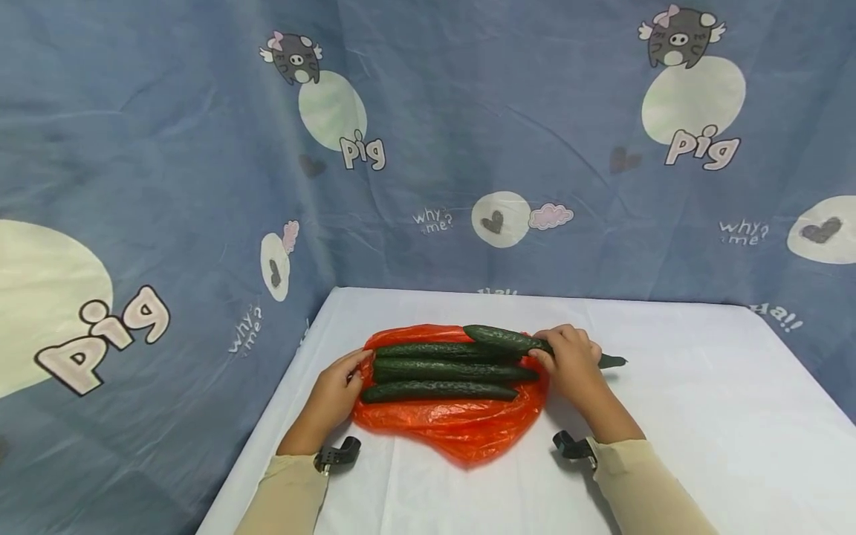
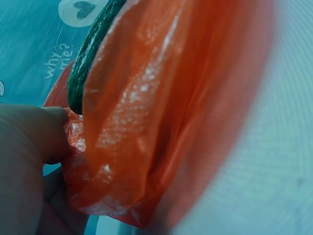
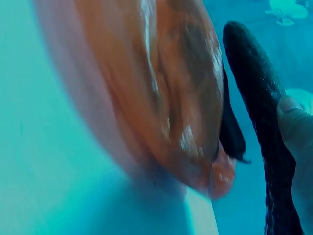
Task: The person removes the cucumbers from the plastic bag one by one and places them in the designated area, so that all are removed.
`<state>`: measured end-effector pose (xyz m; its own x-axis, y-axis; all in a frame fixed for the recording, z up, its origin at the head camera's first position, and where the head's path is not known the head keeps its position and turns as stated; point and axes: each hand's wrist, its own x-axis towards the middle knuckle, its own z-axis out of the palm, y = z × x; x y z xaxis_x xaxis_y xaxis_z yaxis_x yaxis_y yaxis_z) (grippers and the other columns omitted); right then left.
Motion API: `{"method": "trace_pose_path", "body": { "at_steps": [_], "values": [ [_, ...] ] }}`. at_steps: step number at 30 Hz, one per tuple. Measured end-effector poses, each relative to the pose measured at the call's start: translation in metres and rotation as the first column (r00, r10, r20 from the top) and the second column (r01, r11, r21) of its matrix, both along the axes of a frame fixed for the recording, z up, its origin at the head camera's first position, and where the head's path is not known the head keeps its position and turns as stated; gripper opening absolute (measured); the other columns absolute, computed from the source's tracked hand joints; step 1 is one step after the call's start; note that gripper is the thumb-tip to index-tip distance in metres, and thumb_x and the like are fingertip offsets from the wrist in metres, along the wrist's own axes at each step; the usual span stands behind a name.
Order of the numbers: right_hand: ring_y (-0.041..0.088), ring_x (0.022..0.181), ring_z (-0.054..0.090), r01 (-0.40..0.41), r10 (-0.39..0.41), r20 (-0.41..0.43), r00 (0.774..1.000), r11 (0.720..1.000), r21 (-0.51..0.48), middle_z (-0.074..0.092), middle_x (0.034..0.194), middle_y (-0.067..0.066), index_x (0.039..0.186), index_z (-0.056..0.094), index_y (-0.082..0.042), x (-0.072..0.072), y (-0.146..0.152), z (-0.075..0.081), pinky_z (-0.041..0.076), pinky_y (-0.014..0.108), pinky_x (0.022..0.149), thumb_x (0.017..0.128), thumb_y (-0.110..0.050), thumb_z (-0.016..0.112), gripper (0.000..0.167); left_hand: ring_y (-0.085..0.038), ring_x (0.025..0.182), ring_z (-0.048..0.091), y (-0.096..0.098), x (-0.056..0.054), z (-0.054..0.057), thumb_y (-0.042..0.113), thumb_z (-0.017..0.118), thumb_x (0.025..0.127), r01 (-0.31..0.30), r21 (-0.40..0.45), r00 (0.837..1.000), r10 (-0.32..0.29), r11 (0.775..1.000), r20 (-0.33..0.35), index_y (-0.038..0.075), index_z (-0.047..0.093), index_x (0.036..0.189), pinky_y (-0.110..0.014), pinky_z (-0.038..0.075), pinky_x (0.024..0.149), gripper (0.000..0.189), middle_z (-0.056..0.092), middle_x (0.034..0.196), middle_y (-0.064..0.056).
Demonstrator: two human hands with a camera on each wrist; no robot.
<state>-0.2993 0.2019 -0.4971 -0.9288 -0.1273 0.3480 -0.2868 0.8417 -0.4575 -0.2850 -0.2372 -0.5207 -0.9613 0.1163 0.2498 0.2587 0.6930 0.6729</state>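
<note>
Three dark green cucumbers (image 1: 455, 369) lie side by side on a red plastic bag (image 1: 461, 435) on the white table. At the bag's left edge, my left hand (image 1: 334, 392) pinches the red plastic near the cucumbers' ends, as the left wrist view shows. My right hand (image 1: 571, 364) grips another cucumber (image 1: 498, 338), thumb on the near side. This cucumber slants across the bag's far right corner, over the end of the rearmost one, and its thin tip (image 1: 611, 362) sticks out right of the hand. The right wrist view shows the held cucumber (image 3: 257, 81) apart from the bag.
The table (image 1: 702, 416) is covered in white and stretches to the right of the bag. A blue printed cloth (image 1: 428, 148) hangs behind and along the left side. Black wrist devices (image 1: 339, 452) sit at both cuffs.
</note>
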Motion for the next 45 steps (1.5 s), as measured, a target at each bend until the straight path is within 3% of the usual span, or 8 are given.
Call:
{"method": "trace_pose_path", "body": {
  "at_steps": [14,23,36,45],
  "values": [
    [0.039,0.111,0.049,0.035,-0.036,-0.027,0.999,0.999,-0.009,0.061,0.119,0.014,0.123,0.071,-0.013,0.001,0.04,0.0,0.031,0.065,0.09,0.099,-0.028,0.072,0.029,-0.035,0.145,0.05,-0.001,0.001,0.001,0.002,0.051,0.102,-0.011,0.007,1.0,0.011,1.0,-0.011,0.009,0.061,0.147,-0.057,0.042,0.118,0.047,0.057,0.153,-0.013],
    [0.04,0.113,0.048,0.059,-0.059,0.031,0.998,0.998,0.015,0.061,0.122,0.016,0.127,0.069,-0.012,0.011,0.064,-0.005,0.03,0.065,0.089,0.1,-0.03,0.07,0.032,-0.035,0.145,0.05,-0.003,0.008,-0.008,0.002,0.052,0.102,-0.027,0.001,0.999,0.027,1.0,0.022,0.01,0.062,0.146,-0.055,0.043,0.118,0.046,0.057,0.153,-0.013],
    [0.049,0.123,0.041,0.132,-0.131,0.086,0.988,0.991,0.003,0.052,0.134,0.024,0.137,0.062,-0.01,0.02,0.102,-0.002,0.027,0.069,0.089,0.106,-0.032,0.061,0.039,-0.035,0.144,0.051,0.0,0.001,-0.003,0.001,0.051,0.102,-0.009,-0.013,1.0,0.009,1.0,-0.018,0.008,0.062,0.146,-0.056,0.044,0.116,0.046,0.058,0.152,-0.014],
    [0.047,0.12,0.042,0.14,-0.142,0.113,0.983,0.99,0.031,0.052,0.134,0.024,0.138,0.061,-0.009,0.019,0.118,-0.012,0.027,0.068,0.088,0.106,-0.033,0.06,0.04,-0.035,0.144,0.051,-0.001,-0.001,-0.003,0.0,0.052,0.101,-0.006,-0.023,1.0,0.006,1.0,-0.021,0.008,0.062,0.145,-0.056,0.043,0.117,0.046,0.058,0.152,-0.014]
  ]
}}
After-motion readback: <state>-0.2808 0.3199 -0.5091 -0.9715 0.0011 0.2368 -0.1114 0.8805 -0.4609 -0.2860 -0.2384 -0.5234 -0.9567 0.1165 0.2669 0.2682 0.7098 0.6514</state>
